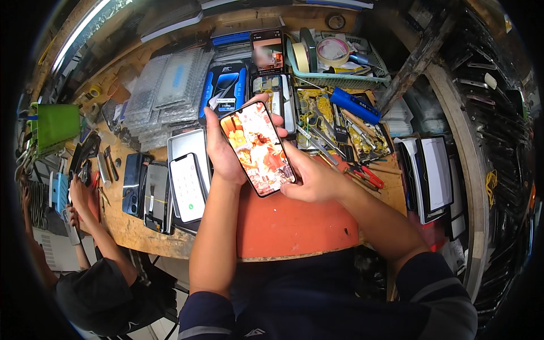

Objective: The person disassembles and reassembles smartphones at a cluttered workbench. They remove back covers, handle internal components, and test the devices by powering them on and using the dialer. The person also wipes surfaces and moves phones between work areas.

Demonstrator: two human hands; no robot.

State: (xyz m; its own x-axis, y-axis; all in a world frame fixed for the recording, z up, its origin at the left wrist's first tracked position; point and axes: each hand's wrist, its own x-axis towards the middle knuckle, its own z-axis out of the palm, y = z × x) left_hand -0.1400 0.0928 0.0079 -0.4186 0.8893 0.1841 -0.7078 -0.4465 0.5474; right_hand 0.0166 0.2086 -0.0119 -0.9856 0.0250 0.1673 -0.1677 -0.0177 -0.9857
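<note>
A smartphone with a lit, colourful picture in orange, red and white is tilted above the orange-red work mat. My left hand cradles it from the left, its thumb upright near the top left edge and fingertips showing past the right edge. At the lower right corner, my right hand grips the phone, with the thumb at the bottom of the screen. Left of my left wrist, another phone shows a light keypad screen with a green button; it rests over a pale tray.
Dark phones lie further left. Behind are bubble-wrap sleeves, a blue-black box, a propped phone and a green basket with tape rolls. Tools and red-handled pliers lie right. Another person's arm works at left.
</note>
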